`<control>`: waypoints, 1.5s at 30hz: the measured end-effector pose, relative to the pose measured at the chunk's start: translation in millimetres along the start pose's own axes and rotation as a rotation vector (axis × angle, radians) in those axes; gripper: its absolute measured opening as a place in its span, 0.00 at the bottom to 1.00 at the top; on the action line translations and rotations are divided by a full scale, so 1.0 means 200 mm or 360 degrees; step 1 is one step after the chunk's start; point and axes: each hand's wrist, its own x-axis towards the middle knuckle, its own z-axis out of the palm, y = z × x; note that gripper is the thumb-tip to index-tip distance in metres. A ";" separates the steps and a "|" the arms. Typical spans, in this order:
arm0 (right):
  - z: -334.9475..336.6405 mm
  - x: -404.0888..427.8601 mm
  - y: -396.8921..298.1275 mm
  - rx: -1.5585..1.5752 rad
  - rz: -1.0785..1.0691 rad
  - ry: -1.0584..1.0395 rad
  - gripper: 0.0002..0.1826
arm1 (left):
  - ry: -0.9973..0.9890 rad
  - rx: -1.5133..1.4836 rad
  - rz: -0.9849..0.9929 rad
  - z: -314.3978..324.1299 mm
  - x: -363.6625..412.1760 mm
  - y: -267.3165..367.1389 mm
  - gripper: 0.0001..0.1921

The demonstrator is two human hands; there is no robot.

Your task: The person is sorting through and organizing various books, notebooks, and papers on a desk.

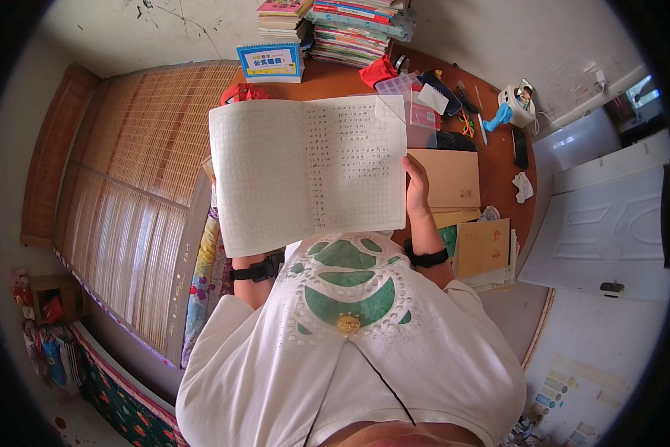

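An open squared-paper exercise book (262, 173) is held up before my chest. Its left page is blank or nearly so, and its right page bears rows of handwriting. My right hand (417, 181) grips the book's right edge, with the fingers partly behind it. The book hides my left hand; only the left forearm, with a black strap, shows below the book's lower left corner. Another black strap is on my right wrist.
The brown desk (525, 201) carries stacked books (351, 39), a desk calendar (269, 60), clear plastic boxes (424, 133), brown-covered notebooks (446, 173), a crumpled tissue (523, 187) and a white device (516, 106). A bamboo blind (139, 145) is at the left, a white door (597, 229) at the right.
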 end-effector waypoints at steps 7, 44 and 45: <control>-0.01 0.00 0.02 0.0009 -0.0005 -0.0002 0.14 | -0.0014 0.0003 -0.0025 -0.02 -0.01 -0.01 0.19; 0.01 -0.01 -0.02 0.0015 0.0022 0.0001 0.14 | -0.0041 0.0009 -0.0038 -0.03 -0.02 -0.03 0.19; 0.01 -0.01 -0.02 0.0014 0.0031 -0.0004 0.14 | -0.0035 0.0022 -0.0033 -0.03 -0.03 -0.02 0.19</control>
